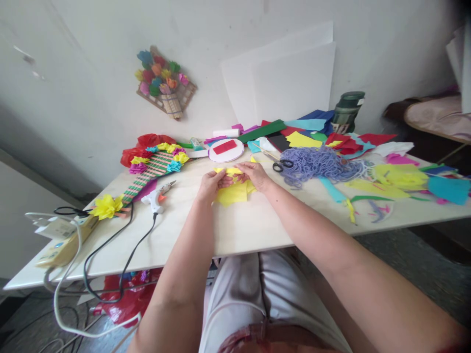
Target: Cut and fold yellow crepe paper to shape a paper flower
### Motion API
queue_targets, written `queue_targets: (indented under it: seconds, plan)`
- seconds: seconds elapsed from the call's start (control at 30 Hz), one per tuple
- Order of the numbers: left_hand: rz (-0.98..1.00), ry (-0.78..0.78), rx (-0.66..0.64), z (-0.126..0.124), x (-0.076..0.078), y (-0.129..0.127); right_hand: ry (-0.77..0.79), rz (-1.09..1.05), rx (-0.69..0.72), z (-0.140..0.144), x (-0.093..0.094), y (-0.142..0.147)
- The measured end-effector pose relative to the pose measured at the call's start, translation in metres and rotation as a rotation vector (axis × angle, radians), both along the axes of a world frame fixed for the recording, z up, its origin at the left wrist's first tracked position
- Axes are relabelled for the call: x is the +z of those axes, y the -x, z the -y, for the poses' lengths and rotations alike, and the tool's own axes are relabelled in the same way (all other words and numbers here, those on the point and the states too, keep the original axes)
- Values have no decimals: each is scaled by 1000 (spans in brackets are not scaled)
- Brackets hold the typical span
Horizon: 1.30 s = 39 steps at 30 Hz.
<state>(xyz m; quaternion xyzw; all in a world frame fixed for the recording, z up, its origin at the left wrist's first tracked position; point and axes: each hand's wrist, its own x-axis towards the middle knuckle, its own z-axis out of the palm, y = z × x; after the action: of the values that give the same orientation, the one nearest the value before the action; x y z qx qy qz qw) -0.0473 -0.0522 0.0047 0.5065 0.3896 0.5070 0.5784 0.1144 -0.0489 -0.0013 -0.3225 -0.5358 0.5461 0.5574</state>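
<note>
Between my two hands, over the middle of the table, is a strip of yellow crepe paper (pixel 231 171). My left hand (pixel 215 184) pinches its left end between thumb and fingers. The right end is pinched by my right hand (pixel 253 175). Below the hands, more yellow crepe paper (pixel 231 194) lies on the tabletop. Just behind them sits a white oval disc (pixel 235 154) with a red paper piece (pixel 225 146) on it. Black-handled scissors (pixel 282 165) rest to the right, beside a heap of purple yarn (pixel 318 164).
A glue gun (pixel 156 197) with its cord lies left, near a power strip (pixel 68 240). A woven fan-shaped piece with paper flowers (pixel 152 166) stands behind it. Coloured paper (pixel 305 139) and a dark green jar (pixel 348 112) are at the back right. The table (pixel 250 235) ends near my lap.
</note>
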Motion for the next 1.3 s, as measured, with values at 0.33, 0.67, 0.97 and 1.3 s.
queue_targets:
  seconds: [0.33,0.67,0.97,1.3]
  plan:
    - [5,-10,62,-2,0,5,179,141,-21,5,11,-9]
    - [6,-4,81,0,2,6,108,236,-7,-1,4,-8]
    - [-7,-51,67,-2,0,8,77,232,26,2,7,-10]
    - [-103,-115,-80,4,0,4,89,299,250,7,7,-9]
